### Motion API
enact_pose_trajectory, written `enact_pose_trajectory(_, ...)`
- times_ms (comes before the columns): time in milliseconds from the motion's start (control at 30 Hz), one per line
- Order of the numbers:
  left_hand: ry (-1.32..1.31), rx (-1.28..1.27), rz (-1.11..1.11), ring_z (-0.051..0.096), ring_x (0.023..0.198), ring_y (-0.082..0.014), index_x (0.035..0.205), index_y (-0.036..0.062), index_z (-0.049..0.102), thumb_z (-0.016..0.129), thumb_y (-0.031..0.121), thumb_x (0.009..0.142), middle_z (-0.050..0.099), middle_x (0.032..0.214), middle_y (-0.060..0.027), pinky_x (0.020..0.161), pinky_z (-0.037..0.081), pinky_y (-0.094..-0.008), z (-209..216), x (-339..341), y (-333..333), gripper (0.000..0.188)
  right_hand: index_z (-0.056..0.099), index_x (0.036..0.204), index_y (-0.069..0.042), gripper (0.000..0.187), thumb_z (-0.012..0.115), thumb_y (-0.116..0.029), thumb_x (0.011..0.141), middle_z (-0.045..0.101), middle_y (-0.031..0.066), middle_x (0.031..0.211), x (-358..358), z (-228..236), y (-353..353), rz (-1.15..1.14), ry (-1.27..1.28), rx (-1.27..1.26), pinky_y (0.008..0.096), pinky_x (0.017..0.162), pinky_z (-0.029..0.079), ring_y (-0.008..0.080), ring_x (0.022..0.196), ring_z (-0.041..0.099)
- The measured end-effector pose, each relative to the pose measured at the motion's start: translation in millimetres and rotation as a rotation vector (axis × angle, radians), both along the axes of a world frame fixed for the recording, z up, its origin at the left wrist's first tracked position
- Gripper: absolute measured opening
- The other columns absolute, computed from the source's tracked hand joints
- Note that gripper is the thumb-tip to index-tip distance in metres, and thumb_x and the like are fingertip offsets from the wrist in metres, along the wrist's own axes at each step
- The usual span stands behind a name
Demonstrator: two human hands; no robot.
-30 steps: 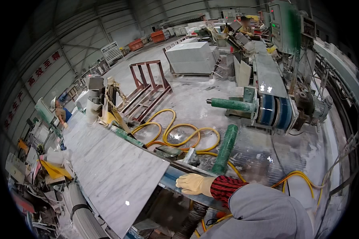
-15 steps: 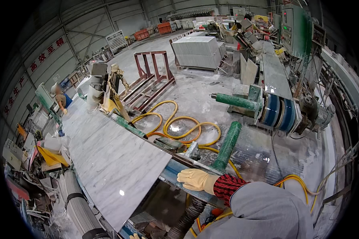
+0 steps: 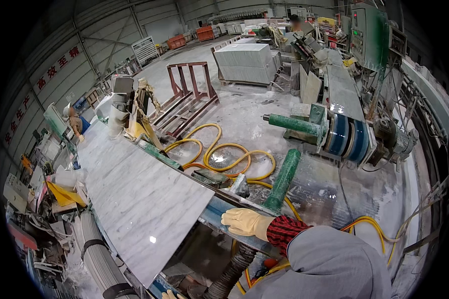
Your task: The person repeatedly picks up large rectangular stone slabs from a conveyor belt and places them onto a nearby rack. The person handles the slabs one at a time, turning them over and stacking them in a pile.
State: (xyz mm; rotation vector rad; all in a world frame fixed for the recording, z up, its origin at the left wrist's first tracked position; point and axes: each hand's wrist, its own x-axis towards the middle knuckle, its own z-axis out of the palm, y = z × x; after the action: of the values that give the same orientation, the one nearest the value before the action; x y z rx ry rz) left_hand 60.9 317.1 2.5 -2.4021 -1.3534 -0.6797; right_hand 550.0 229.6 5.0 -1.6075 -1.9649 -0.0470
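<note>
A large white stone slab with grey veins point(image 3: 144, 194) lies flat and wet on a long conveyor in front of me. Just right of its near corner, my right hand point(image 3: 244, 222), in a cream rubber glove, rests with its fingers laid along the blue conveyor belt edge point(image 3: 214, 212), holding nothing. Only a bit of my gloved left hand point(image 3: 170, 295) shows at the bottom edge, beside the slab's near corner and the blue frame; most of its fingers are cut off.
A black ribbed hose point(image 3: 229, 274) hangs beneath my right hand. Beyond the conveyor lie a coiled yellow hose point(image 3: 219, 149), a green post point(image 3: 283, 179) and a red-brown rack point(image 3: 192, 89). A co-worker point(image 3: 76, 122) stands at the slab's far end. Grey strips point(image 3: 100, 254) lie bundled at left.
My right hand and the slab stay in place. The co-worker at the far end has shifted slightly, and another person's head now shows at the back right.
</note>
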Motion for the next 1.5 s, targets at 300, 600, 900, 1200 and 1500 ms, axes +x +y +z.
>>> enact_pose_trajectory(300,-0.064,0.009,-0.025,0.066,0.130,-0.0427,0.137,-0.0002,0.072,0.066,0.019,0.108,0.070,0.137,-0.0275,0.117,0.045,-0.0557,11.9,6.0,-7.2,0.035,0.062,0.123,-0.004,0.035,0.073,-0.017,0.093,0.061,0.0141,0.123,-1.9,-2.2,-1.0,-0.014,-0.012,-0.021,0.0457,0.105,0.052,0.0348,0.117,0.061)
enact_pose_trajectory(600,-0.022,0.011,0.004,0.066,0.129,-0.0427,0.135,-0.0010,0.072,0.069,0.018,0.107,0.071,0.136,-0.0274,0.117,0.047,-0.0549,13.7,6.7,-9.2,0.034,0.065,0.121,-0.004,0.032,0.071,-0.019,0.094,0.060,0.0114,0.118,-3.7,1.1,-4.0,-0.015,-0.026,0.010,0.0439,0.105,0.050,0.0324,0.115,0.061)
enact_pose_trajectory(900,-0.093,-0.013,-0.039,0.064,0.131,-0.0448,0.137,-0.0033,0.070,0.065,0.018,0.109,0.068,0.139,-0.0293,0.118,0.046,-0.0548,0.7,-1.4,-8.7,0.035,0.062,0.121,-0.004,0.034,0.073,-0.018,0.093,0.060,0.0137,0.122,-5.8,4.1,-8.7,-0.012,-0.011,0.002,0.0460,0.104,0.051,0.0350,0.116,0.061)
enact_pose_trajectory(1200,-0.098,-0.089,-0.030,0.062,0.133,-0.0465,0.139,-0.0034,0.069,0.061,0.019,0.111,0.066,0.141,-0.0315,0.118,0.046,-0.0547,20.3,6.1,-20.1,0.036,0.063,0.124,-0.004,0.035,0.073,-0.019,0.094,0.061,0.0139,0.125,-7.3,2.4,-11.3,-0.028,-0.015,-0.051,0.0458,0.107,0.050,0.0349,0.119,0.061)
enact_pose_trajectory(1500,-0.119,-0.051,-0.030,0.061,0.135,-0.0463,0.140,-0.0014,0.069,0.063,0.017,0.110,0.065,0.143,-0.0313,0.116,0.048,-0.0536,12.2,2.9,-20.0,0.035,0.064,0.122,-0.005,0.030,0.069,-0.019,0.096,0.058,0.0106,0.118,-9.2,3.6,-14.5,-0.030,-0.007,-0.015,0.0445,0.107,0.049,0.0321,0.117,0.059)
